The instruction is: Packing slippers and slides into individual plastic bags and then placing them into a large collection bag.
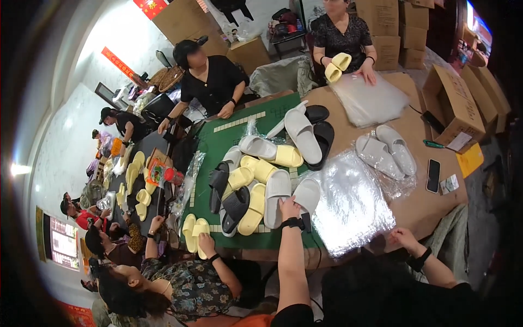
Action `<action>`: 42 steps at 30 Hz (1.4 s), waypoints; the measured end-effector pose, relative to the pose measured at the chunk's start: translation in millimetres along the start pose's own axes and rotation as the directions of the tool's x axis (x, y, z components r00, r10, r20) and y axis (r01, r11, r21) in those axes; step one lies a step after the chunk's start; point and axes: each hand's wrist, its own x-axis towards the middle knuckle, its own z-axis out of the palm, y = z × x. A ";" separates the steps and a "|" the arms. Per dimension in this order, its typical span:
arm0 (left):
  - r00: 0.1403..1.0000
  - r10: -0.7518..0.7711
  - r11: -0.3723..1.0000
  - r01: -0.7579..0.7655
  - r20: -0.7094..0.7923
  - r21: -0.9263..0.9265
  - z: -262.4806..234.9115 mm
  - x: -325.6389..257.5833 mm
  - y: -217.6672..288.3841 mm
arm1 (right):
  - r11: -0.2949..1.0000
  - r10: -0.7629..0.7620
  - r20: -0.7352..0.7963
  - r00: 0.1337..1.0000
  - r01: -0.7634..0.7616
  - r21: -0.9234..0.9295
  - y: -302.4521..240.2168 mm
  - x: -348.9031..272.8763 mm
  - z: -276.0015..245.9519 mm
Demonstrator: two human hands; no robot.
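Note:
My left hand (pixel 290 209) is closed on the inner edges of a pair of grey slippers (pixel 278 188), which lie side by side at the front of the green mat. My right hand (pixel 404 240) is at the table's near edge, fingers curled, beside the corner of a stack of clear plastic bags (pixel 348 207). Whether it pinches a bag's edge is too small to tell. Beyond my left hand lies a heap of loose slippers: yellow ones (pixel 252 210), black ones (pixel 237 207) and more grey ones (pixel 299 131).
Bagged grey slippers (pixel 388 151), a phone (pixel 433 175) and a cardboard box (pixel 455 109) occupy the right side. Across the table, a person holds yellow slippers (pixel 338 66) over more plastic bags (pixel 368 101). A co-worker at my left touches yellow slippers (pixel 196 233); another sits opposite.

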 end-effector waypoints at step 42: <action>0.936 -0.315 0.891 0.349 0.160 -0.291 133.4 -239.7 -180.4 | 0.763 -0.595 -0.089 0.799 0.527 -0.373 -34.7 70.2 19.5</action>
